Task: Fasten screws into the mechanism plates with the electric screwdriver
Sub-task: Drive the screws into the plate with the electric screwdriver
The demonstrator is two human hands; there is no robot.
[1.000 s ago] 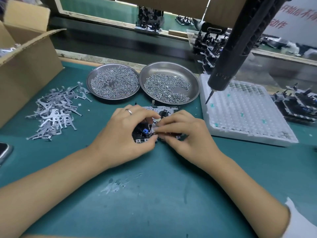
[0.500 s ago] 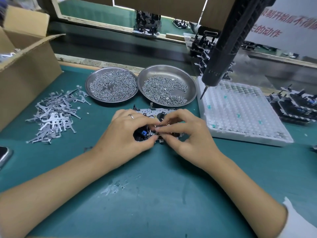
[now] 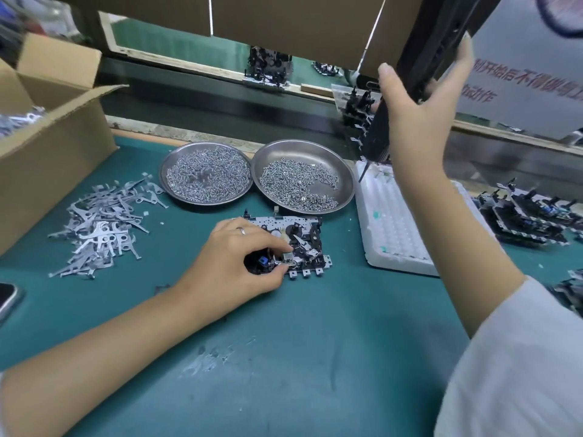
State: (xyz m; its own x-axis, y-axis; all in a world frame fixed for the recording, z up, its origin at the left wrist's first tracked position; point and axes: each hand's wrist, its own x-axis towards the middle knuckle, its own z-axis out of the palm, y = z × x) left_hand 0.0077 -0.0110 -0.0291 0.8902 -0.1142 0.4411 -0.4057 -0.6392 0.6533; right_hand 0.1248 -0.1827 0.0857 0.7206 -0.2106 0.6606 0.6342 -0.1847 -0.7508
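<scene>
The plate (image 3: 293, 244) is lying flat on the mat (image 3: 315, 357), at 6 o'clock from the two screw dishes (image 3: 303, 176). The left hand (image 3: 233, 266) is sitting at its 9 o'clock end, fingers curled and pinching a small part there. The driver (image 3: 410, 89) is hanging at 1 o'clock from the plate, its long axis slanting, bit pointing down toward 7 o'clock. The right hand (image 3: 419, 111) is opening around its barrel, fingers spread, thumb raised.

Two shiny steel dishes (image 3: 345, 181) hold bright metal screws (image 3: 205, 176). Dull grey stamped metal pieces (image 3: 101, 222) lie on the matt green counter (image 3: 284, 357), scuffed near. Left: brown corrugated cardboard box (image 3: 47, 171). Right: white foam tray (image 3: 394, 234).
</scene>
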